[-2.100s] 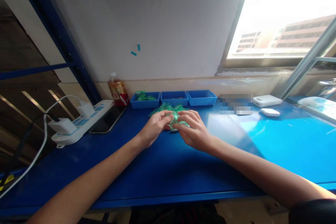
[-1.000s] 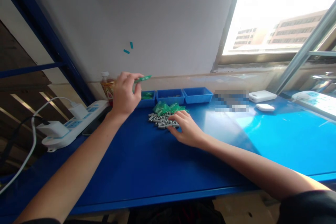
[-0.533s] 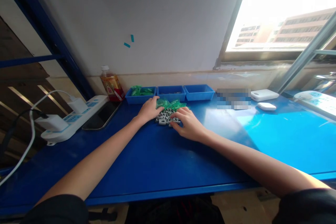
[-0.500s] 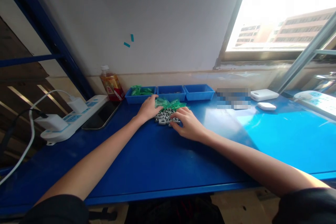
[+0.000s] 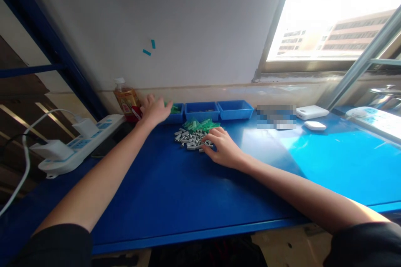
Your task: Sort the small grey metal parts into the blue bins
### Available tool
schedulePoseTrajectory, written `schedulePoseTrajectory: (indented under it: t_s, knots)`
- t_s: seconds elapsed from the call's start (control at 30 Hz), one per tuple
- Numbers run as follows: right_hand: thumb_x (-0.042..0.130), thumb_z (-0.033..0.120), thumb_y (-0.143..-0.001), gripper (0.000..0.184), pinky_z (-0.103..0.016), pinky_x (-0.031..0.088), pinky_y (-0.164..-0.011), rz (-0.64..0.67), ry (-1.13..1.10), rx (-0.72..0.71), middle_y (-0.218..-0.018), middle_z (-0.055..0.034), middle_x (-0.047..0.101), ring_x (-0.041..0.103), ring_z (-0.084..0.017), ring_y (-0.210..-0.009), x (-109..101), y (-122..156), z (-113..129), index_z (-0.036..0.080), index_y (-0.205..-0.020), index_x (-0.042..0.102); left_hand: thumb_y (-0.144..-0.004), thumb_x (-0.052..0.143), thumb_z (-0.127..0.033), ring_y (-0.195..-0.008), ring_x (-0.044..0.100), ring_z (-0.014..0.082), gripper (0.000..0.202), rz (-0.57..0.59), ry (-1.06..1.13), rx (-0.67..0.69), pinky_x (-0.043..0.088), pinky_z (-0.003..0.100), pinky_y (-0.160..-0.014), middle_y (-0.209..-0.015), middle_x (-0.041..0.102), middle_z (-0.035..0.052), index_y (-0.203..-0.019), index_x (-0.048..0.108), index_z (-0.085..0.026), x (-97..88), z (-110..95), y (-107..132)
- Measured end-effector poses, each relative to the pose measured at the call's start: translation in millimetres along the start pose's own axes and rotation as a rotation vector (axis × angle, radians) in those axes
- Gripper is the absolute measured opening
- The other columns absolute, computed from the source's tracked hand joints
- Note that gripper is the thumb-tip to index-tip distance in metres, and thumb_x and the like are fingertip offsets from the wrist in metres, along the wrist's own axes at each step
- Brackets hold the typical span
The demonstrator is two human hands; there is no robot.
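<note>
My left hand (image 5: 153,110) hovers over the left blue bin (image 5: 179,118) at the back of the blue table (image 5: 175,192). Its fingers are spread and nothing shows in them; green bags lie in the bin beside the fingertips. My right hand (image 5: 221,147) rests on the table with its fingers curled, and the tips press into a pile of small silver metal pieces (image 5: 188,139). Whether a piece is pinched between them is hidden. Behind the pile lies a heap of small green plastic bags (image 5: 200,124).
Two more blue bins (image 5: 202,116) (image 5: 234,113) stand in a row by the wall. A drink bottle (image 5: 125,98) stands left of them. At the left lie a white power strip (image 5: 72,148) with plugged chargers and a dark phone (image 5: 106,146). White devices (image 5: 312,112) sit at the right.
My left hand has left the green bags beside the pile and moved back and left to the left bin, fingers spread. My right hand stays on the metal pieces.
</note>
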State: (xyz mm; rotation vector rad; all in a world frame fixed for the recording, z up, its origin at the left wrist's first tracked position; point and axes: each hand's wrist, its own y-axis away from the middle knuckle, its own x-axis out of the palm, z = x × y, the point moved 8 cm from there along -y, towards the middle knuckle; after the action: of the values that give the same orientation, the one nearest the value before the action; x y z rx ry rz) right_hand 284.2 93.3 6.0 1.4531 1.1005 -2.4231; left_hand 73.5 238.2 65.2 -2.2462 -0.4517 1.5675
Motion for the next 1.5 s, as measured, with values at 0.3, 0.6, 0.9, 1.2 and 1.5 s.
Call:
schedulePoseTrajectory:
  t_s: [0.3,0.6,0.9,1.2,1.5]
  knots:
    - [0.058,0.031,-0.086,0.014,-0.039,0.041,-0.086,-0.009,0.037,0.021,-0.088,-0.0077,0.059,0.048,-0.024,-0.098,-1.9,-0.4,-2.2,0.019,-0.091,0.064,-0.082,0.050,-0.052,-0.116,0.054,0.0310,0.060,0.410,-0.109,0.426,0.044,0.041,-0.097,-0.138,0.048,0.0089,-0.136,0.044,-0.026,57.8,-87.7,79.4]
    - [0.057,0.031,-0.087,0.014,-0.039,0.040,-0.087,-0.014,0.044,-0.001,-0.090,-0.0078,0.059,0.048,-0.024,-0.100,-3.4,0.1,0.7,0.020,-0.092,0.064,-0.083,0.044,-0.018,-0.100,0.065,0.0251,0.041,0.193,-0.053,0.451,0.047,0.033,-0.092,-0.104,0.072,0.0052,-0.117,0.065,-0.022,17.1,-75.1,51.8]
    - [0.057,0.030,-0.088,0.014,-0.039,0.040,-0.087,-0.005,0.034,0.013,-0.091,-0.0081,0.060,0.048,-0.024,-0.101,-5.2,-1.1,1.3,0.019,-0.093,0.064,-0.090,0.044,-0.037,-0.111,0.057,0.0284,0.039,-0.116,-0.132,0.289,0.042,0.043,-0.098,-0.122,0.063,0.0075,-0.120,0.062,-0.020,-50.4,-24.1,-3.3]
    - [0.054,0.032,-0.087,0.019,-0.039,0.041,-0.087,-0.081,0.113,0.055,-0.097,-0.0093,0.061,0.048,-0.026,-0.102,-13.7,-9.0,-22.8,0.019,-0.098,0.063,-0.087,0.038,-0.056,-0.116,0.055,0.0299,0.056,0.264,-0.193,0.372,0.044,0.038,-0.094,-0.128,0.059,0.0122,-0.123,0.057,-0.019,44.4,19.8,14.9]
    - [0.055,0.044,-0.082,0.042,-0.046,0.043,-0.079,0.033,0.191,0.473,-0.103,-0.0172,0.064,0.052,-0.036,-0.103,9.2,-52.9,-69.0,0.016,-0.113,0.051,-0.085,0.044,-0.052,-0.102,0.059,0.0246,0.042,0.231,0.002,0.468,0.044,0.035,-0.092,-0.108,0.064,0.0095,-0.106,0.060,-0.020,30.7,-6.3,3.4]
